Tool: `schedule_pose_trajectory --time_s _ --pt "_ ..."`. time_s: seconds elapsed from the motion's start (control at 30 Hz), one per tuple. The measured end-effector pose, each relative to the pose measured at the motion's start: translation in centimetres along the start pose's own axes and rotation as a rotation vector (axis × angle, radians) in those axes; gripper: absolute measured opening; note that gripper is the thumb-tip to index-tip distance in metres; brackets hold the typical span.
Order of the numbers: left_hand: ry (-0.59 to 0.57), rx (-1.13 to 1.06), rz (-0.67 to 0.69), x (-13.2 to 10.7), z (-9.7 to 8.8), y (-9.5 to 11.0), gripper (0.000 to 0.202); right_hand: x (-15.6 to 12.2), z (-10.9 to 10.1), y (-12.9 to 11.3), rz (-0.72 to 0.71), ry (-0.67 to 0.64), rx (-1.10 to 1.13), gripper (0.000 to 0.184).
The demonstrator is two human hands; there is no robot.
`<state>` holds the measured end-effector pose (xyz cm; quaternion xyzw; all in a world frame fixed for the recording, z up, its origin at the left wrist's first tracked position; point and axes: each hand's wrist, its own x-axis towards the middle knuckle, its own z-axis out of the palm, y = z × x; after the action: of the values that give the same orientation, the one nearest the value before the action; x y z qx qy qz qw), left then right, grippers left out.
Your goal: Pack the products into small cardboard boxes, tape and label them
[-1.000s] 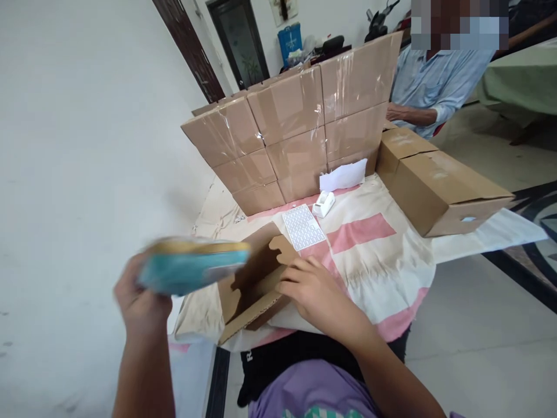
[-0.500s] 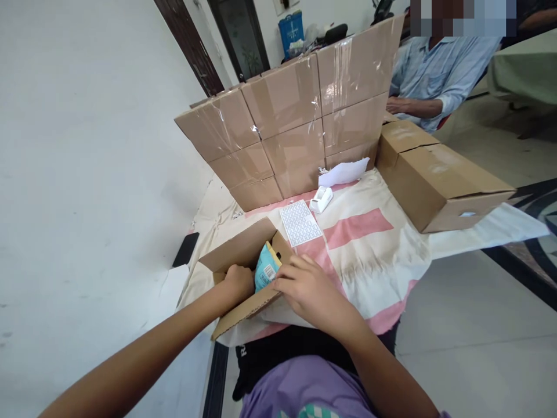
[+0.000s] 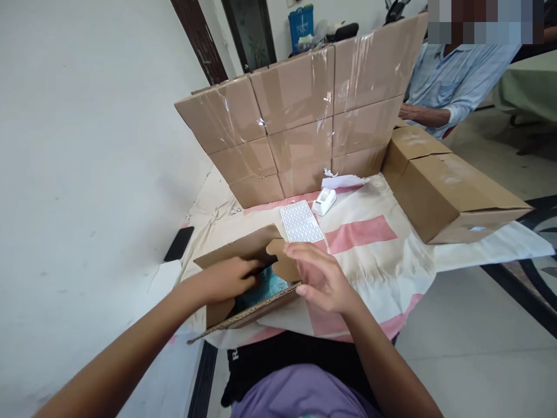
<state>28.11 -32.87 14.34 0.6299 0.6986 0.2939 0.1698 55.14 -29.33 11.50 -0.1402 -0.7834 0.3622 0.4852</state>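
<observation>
A small open cardboard box [image 3: 243, 255] lies on the cloth in front of me. A teal packet [image 3: 266, 288] lies flat inside it. My left hand [image 3: 228, 278] reaches into the box and presses on the packet with its fingers bent down. My right hand [image 3: 319, 277] is at the box's right side, thumb and fingers gripping the side flap [image 3: 285, 264].
A wall of taped cardboard boxes [image 3: 300, 122] stands behind. A sheet of small labels [image 3: 301, 222] and a white tape dispenser [image 3: 324, 201] lie on the pink-striped cloth [image 3: 369, 249]. A long carton [image 3: 448, 186] sits at right. A dark phone [image 3: 179, 244] lies left. A person in a blue shirt [image 3: 452, 81] sits beyond.
My left hand brought the teal packet from the air into the box and pushed it down flat. My right hand shifted from the box's edge to its side flap.
</observation>
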Motion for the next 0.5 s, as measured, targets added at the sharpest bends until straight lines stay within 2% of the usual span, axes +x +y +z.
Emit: schedule_pose_trajectory --time_s 0.03,0.07,0.1,0.17,0.2,0.23,0.3,0.37,0.43,0.5 --pt "-0.213 0.027 0.096 0.0 -1.9 0.0 0.033 0.0 0.0 1.0 0.015 -0.062 0.017 0.041" --pt "-0.245 0.075 0.173 -0.1 -3.6 -0.2 0.036 0.0 0.3 1.8 0.029 -0.131 0.008 0.038" --pt "-0.150 0.131 0.208 -0.2 -5.0 -0.5 0.041 0.0 0.8 2.5 0.042 -0.170 -0.017 0.033" --pt "0.047 0.222 0.194 -0.5 -6.5 -1.4 0.052 0.0 2.1 3.3 0.072 -0.108 -0.070 0.023" --pt "0.103 0.225 0.155 -0.7 -6.8 -1.9 0.055 0.0 2.7 3.4 0.087 -0.031 -0.089 0.021" --pt "0.088 0.197 0.116 -0.9 -6.8 -2.2 0.055 0.0 3.2 3.4 0.103 0.045 -0.108 0.022" --pt "-0.057 0.077 0.068 -1.1 -6.6 -2.4 0.053 0.0 3.6 3.3 0.144 0.161 -0.146 0.029" --pt "-0.244 0.003 0.069 -0.9 -6.2 -1.6 0.057 0.1 3.4 3.0 0.206 0.225 -0.188 0.038" --pt "-0.380 0.079 0.121 -0.3 -5.5 -0.4 0.055 0.5 2.9 2.7 0.291 0.266 -0.233 0.050" --pt "-0.392 0.263 0.232 0.5 -4.0 0.7 0.056 1.0 2.6 2.3 0.379 0.315 -0.283 0.061"
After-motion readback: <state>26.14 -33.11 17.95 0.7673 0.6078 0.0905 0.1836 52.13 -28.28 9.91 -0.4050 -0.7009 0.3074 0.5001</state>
